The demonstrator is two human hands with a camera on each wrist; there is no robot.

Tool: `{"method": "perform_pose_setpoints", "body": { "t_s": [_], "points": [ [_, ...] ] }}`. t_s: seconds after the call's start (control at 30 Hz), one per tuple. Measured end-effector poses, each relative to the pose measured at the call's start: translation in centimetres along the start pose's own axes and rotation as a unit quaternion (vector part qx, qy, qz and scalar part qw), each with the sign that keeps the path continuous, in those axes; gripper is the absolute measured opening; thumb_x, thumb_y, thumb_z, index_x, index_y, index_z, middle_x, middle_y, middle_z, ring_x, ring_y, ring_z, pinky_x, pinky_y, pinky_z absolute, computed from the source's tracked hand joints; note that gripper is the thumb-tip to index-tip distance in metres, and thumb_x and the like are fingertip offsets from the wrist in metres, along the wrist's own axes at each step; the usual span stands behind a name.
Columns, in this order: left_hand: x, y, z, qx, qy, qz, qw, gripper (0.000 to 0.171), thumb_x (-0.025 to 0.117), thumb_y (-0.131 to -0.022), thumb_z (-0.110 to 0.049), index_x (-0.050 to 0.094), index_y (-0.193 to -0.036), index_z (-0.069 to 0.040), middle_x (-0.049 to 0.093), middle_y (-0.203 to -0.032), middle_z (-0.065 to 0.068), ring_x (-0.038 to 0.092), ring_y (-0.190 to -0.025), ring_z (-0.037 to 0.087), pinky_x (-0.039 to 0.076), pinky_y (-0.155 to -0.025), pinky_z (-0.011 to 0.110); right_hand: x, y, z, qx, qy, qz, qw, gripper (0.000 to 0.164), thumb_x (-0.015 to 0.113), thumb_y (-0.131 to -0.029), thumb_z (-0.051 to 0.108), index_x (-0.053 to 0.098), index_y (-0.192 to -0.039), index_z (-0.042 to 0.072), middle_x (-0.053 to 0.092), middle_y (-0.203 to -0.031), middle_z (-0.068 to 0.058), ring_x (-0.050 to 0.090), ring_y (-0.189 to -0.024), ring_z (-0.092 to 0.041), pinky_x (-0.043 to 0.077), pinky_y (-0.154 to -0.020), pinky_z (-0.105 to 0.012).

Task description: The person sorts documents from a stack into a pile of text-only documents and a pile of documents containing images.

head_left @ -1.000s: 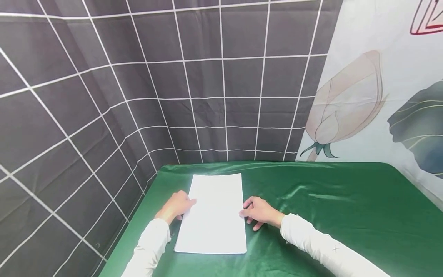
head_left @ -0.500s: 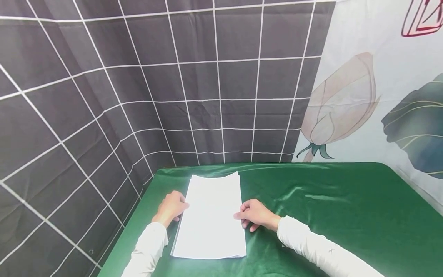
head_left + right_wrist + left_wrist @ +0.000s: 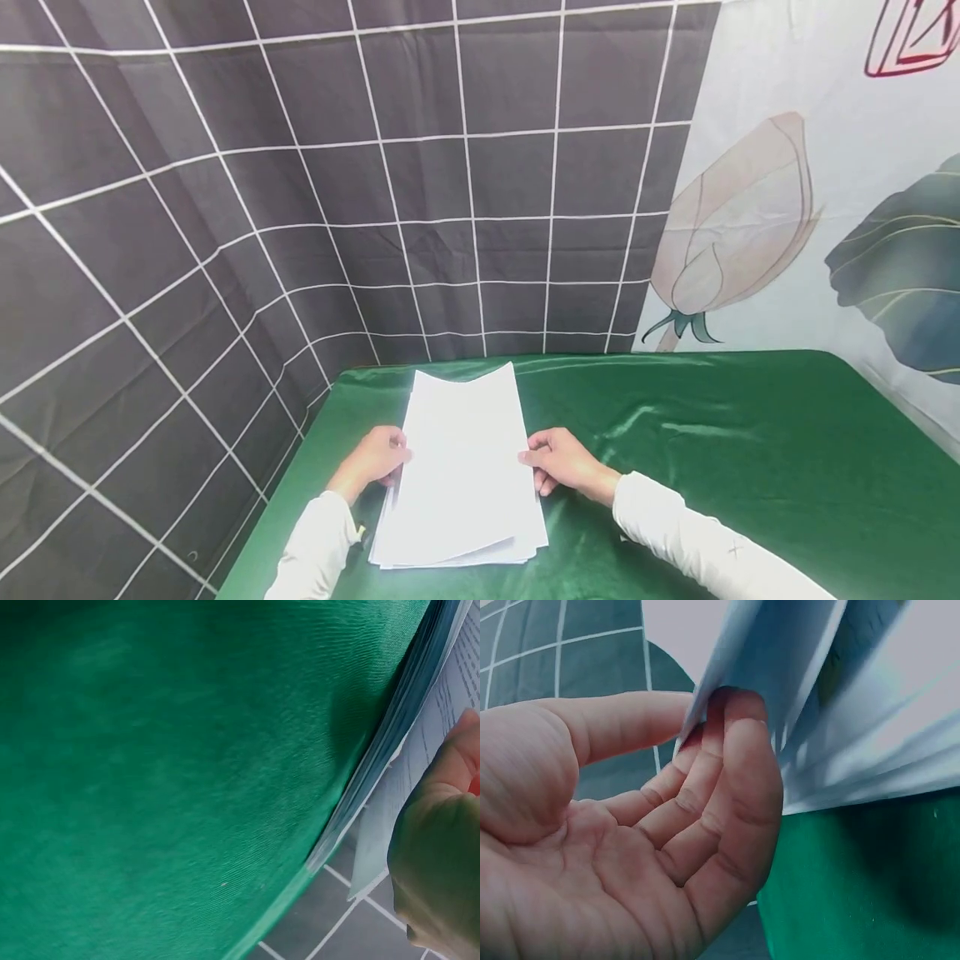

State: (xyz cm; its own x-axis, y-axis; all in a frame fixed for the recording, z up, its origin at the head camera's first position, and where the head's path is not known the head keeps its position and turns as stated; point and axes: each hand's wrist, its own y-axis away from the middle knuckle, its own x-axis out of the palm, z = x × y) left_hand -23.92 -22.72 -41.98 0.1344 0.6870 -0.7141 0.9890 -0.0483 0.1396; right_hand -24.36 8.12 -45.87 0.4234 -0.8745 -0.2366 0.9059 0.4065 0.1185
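White sheets of paper are raised off a paper stack, bowed between my two hands. My left hand pinches their left edge; in the left wrist view the thumb lies on one face and the curled fingers on the other. At the right edge my right hand pinches the sheets between thumb and fingers. Lines of printed text show on a sheet in the right wrist view, beside the stack's layered edge. That view cuts off most of the right hand's fingers.
A glossy green cloth covers the table, wrinkled to the right of the paper. Behind and to the left hangs a dark curtain with a white grid. A pale hanging with a painted flower bud is at the back right.
The sheets lay flat and squared a second ago. Now the upper ones are lifted and bowed, their far corners raised, and the lower sheets show spread out at the near edge.
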Motion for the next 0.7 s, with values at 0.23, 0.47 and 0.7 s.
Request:
{"method": "perform_pose_setpoints", "body": {
  "t_s": [0.23, 0.47, 0.7],
  "points": [
    [0.0, 0.3, -0.5, -0.021, 0.009, -0.001, 0.9997, 0.023, 0.060, -0.084, -0.014, 0.055, -0.099, 0.003, 0.052, -0.067, 0.008, 0.053, -0.050, 0.019, 0.052, -0.050, 0.032, -1.2, 0.0, 0.0, 0.005, -0.009, -0.039, 0.999, 0.022, 0.063, -0.090, 0.019, 0.063, -0.099, -0.002, 0.052, -0.059, 0.000, 0.050, -0.054, -0.011, 0.047, -0.054, -0.025],
    [0.5, 0.4, -0.5, -0.053, 0.109, 0.024, 0.9923, 0.031, 0.062, -0.084, -0.017, 0.051, -0.105, 0.002, 0.054, -0.083, 0.015, 0.057, -0.071, 0.024, 0.055, -0.054, 0.036, -1.5, 0.4, 0.0, 0.007, -0.050, -0.039, 0.998, 0.021, 0.055, -0.094, 0.016, 0.060, -0.099, -0.004, 0.058, -0.070, 0.001, 0.056, -0.066, -0.011, 0.051, -0.065, -0.030],
    [0.9, 0.3, -0.6, -0.041, 0.168, 0.029, 0.9846, 0.049, 0.066, -0.078, -0.007, 0.045, -0.121, 0.004, 0.057, -0.088, 0.015, 0.059, -0.072, 0.022, 0.053, -0.059, 0.033, -1.1, 0.6, -0.3, 0.006, -0.057, -0.074, 0.996, 0.016, 0.057, -0.093, 0.013, 0.061, -0.094, -0.002, 0.060, -0.081, -0.003, 0.060, -0.073, -0.014, 0.054, -0.066, -0.033]
  ]
}}
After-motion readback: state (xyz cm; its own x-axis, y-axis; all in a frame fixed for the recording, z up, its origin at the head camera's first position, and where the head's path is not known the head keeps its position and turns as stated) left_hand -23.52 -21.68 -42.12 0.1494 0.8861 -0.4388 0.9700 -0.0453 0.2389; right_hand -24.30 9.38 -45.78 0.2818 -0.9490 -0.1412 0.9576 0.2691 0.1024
